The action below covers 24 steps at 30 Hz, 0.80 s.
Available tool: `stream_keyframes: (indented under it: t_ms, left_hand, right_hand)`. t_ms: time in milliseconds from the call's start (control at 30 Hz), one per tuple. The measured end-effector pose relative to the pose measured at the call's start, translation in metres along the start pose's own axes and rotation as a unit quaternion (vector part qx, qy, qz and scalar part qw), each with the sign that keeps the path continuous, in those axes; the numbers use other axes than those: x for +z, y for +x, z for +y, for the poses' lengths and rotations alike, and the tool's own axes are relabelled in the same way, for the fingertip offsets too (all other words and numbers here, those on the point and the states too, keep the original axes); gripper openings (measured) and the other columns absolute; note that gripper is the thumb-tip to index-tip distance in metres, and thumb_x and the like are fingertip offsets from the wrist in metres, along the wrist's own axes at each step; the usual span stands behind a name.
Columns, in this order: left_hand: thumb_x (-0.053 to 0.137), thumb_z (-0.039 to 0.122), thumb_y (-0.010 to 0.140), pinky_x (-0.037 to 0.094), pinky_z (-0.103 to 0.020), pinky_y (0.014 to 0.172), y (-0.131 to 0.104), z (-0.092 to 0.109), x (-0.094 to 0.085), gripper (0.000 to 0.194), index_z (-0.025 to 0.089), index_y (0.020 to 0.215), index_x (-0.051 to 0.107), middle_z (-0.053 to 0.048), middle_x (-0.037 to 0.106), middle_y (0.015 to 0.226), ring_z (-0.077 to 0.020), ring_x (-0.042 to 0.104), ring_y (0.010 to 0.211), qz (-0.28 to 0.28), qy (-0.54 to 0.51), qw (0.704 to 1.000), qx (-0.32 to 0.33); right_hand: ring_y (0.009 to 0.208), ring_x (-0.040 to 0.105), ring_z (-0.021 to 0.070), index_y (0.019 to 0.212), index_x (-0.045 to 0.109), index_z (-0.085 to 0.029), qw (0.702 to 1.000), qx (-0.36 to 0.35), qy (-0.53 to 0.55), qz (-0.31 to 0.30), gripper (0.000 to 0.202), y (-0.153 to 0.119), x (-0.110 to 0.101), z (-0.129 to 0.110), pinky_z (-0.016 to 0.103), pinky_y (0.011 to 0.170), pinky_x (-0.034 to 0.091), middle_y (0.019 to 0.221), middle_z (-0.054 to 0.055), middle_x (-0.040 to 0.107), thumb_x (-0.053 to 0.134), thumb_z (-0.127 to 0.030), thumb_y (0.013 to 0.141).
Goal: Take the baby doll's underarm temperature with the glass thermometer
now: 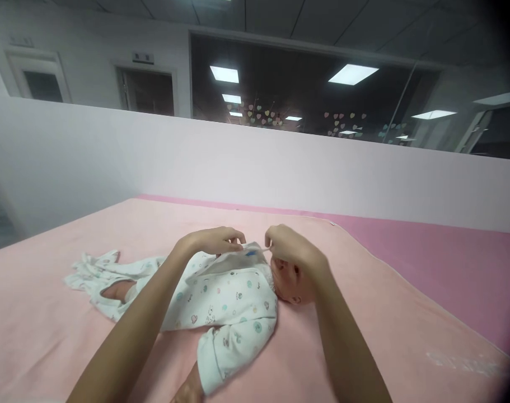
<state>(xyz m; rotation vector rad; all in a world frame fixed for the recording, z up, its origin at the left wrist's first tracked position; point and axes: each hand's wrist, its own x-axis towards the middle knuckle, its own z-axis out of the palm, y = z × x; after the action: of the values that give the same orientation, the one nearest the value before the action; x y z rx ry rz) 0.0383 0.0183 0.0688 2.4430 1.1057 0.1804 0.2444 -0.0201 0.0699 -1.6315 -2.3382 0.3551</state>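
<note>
A baby doll (290, 282) lies on its back on a pink blanket (61, 313), head to the right. It wears a white romper (225, 299) printed with small coloured shapes. My left hand (215, 240) pinches the romper's front flap near the chest. My right hand (290, 249) pinches the neckline edge just above the doll's head, partly hiding its face. The two hands are a few centimetres apart, holding the cloth between them. One doll hand shows at the sleeve end near the bottom edge.
The blanket covers a darker pink table top (426, 252). A low white partition wall (280, 168) runs behind it. Above the partition are dark glass panes with heart stickers, doors and ceiling lights.
</note>
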Motion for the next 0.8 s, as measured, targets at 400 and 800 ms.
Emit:
stream_keyframes:
  t_ms: [400,800]
  left_hand:
    - [0.044,0.047,0.080,0.048,-0.022,0.052,-0.013,0.040,-0.006,0.042,0.020,0.111,0.051,-0.007,0.060,0.092,-0.0155,0.060,0.073,0.113,-0.190,0.971,0.096]
    - [0.041,0.043,0.086,0.020,-0.022,0.039,-0.005,0.053,0.006,0.044,0.018,0.052,0.029,0.004,0.025,0.051,-0.0063,0.026,0.042,0.541,-0.167,0.788,0.243]
  right_hand:
    - [0.045,0.055,0.0111,0.089,0.067,-0.015,0.905,-0.126,0.244,0.327,0.027,-0.068,-0.059,0.009,0.024,0.042,0.049,0.060,0.003,0.063,0.058,-0.036,0.075]
    - [0.050,0.058,0.0108,0.092,0.067,-0.014,0.872,-0.178,0.365,0.273,0.032,-0.059,-0.053,-0.004,0.023,0.042,0.050,0.077,0.006,0.067,0.061,-0.039,0.072]
